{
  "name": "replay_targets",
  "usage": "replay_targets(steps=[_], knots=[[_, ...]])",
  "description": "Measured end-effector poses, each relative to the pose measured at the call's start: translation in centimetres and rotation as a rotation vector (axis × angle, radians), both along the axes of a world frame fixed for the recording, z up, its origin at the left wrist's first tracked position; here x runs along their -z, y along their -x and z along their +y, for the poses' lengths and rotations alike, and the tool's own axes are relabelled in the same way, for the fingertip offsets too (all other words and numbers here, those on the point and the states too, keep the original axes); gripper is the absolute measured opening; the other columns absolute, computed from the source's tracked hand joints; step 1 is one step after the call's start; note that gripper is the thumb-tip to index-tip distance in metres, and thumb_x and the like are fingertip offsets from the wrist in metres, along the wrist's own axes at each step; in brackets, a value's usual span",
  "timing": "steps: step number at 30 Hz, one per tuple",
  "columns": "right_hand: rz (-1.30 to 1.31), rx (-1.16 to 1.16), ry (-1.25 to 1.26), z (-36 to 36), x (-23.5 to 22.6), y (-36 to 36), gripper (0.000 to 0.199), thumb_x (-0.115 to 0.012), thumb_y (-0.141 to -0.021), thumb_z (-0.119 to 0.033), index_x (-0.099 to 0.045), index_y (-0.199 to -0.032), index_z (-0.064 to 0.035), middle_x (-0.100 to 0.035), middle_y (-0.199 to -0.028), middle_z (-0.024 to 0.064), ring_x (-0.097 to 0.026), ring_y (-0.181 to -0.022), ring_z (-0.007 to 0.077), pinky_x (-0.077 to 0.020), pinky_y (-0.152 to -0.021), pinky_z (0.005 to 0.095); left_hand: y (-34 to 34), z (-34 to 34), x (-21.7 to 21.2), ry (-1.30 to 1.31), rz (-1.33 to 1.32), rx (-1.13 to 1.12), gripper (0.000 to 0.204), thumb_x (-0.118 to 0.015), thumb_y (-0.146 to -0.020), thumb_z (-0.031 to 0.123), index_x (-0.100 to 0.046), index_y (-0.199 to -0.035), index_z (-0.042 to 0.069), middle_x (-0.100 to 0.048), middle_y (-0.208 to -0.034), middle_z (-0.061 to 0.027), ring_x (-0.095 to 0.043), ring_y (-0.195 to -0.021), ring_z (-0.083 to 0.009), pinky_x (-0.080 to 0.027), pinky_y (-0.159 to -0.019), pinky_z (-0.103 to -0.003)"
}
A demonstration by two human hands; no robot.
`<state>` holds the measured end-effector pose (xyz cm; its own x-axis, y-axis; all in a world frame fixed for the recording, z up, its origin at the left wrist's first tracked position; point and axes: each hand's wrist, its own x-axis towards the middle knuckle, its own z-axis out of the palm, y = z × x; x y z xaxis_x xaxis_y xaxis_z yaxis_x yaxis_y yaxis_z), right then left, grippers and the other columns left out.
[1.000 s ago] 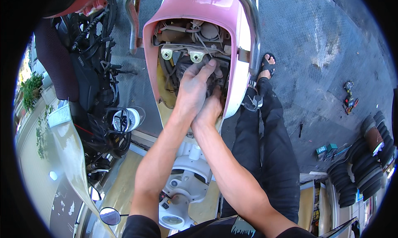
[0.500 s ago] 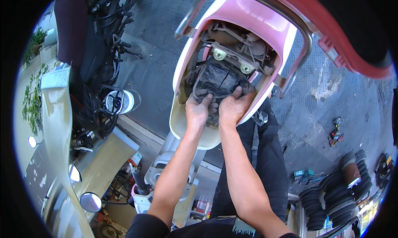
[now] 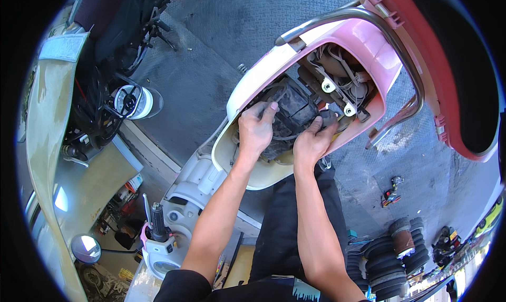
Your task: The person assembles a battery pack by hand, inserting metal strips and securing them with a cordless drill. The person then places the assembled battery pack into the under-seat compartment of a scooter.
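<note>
A dusty black plastic box (image 3: pixel 296 103) sits inside the opened rear body (image 3: pixel 252 91) of a pink and white scooter. My left hand (image 3: pixel 255 129) grips the left edge of this box, thumb on top and fingers curled down out of sight. My right hand (image 3: pixel 311 145) is closed on its near right corner, where a dark part shows beside the thumb; the fingertips are partly hidden. Beyond the box lie a metal bracket (image 3: pixel 337 95) with two bright round mounts and pale wires (image 3: pixel 345 70).
A curved metal grab rail (image 3: pixel 337 18) arches over the body's far end. The red and black seat (image 3: pixel 458 81) stands to the right. Handlebars, a mirror (image 3: pixel 86 249) and a white bucket (image 3: pixel 138 103) are on the left. A power tool (image 3: pixel 391 192) and stacked tyres (image 3: pixel 382 262) are at right.
My view has turned, so the scooter lies more slanted and farther right. My hands are wider apart on the box, the right one shifted toward its far right side.
</note>
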<state>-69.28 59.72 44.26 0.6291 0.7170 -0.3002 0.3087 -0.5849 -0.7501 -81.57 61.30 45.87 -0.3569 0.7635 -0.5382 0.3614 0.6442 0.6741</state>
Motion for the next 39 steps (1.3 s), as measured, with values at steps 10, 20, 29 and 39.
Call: replay_targets(steps=[10,20,29,39], knots=[[0.559,0.16,0.118,1.0,-2.1,-1.2,0.04,-0.047,-0.116,-0.001,-0.032,-0.152,0.0058,-0.061,-0.103,0.0135,-0.063,-0.063,0.0149,-0.0563,-0.055,0.0305,-3.9,3.4,5.8,-0.321,0.222,-0.351,0.04,-0.074,-0.109,0.034,-0.077,-0.126,-0.003,-0.08,-0.118,-0.026,-0.075,-0.113,-0.0428,-0.054,-0.105,-0.045],[0.536,0.512,0.227,-0.8,1.1,1.5,0.035,-0.045,-0.112,0.004,-0.036,-0.144,0.0126,-0.06,-0.121,0.0263,-0.07,-0.08,0.0259,-0.0606,-0.067,0.0343,-0.9,-0.9,5.2,-0.238,0.163,-0.302,0.03,-0.077,-0.106,0.025,-0.083,-0.125,0.002,-0.083,-0.117,-0.0198,-0.077,-0.108,-0.0355,-0.055,-0.102,-0.041],[0.025,-0.041,0.408,-2.9,5.5,-0.5,0.056,-0.054,-0.092,0.009,-0.043,-0.146,0.0172,-0.064,-0.122,0.0308,-0.068,-0.114,0.0407,-0.0505,-0.105,0.042,-1.7,0.5,6.5,-0.259,0.182,-0.26,0.028,-0.082,-0.1,0.019,-0.083,-0.122,0.003,-0.082,-0.118,-0.0213,-0.076,-0.112,-0.0399,-0.055,-0.103,-0.044],[-0.004,-0.106,0.293,-1.6,3.8,-1.2,0.062,-0.052,-0.09,0.01,-0.046,-0.151,0.019,-0.065,-0.123,0.0368,-0.07,-0.102,0.0468,-0.0549,-0.097,0.0466,-1.6,-0.4,4.8,-0.241,0.205,-0.058,0.04,-0.082,-0.095,0.015,-0.076,-0.133,0.001,-0.076,-0.127,-0.0267,-0.07,-0.121,-0.0474,-0.053,-0.108,-0.05]])
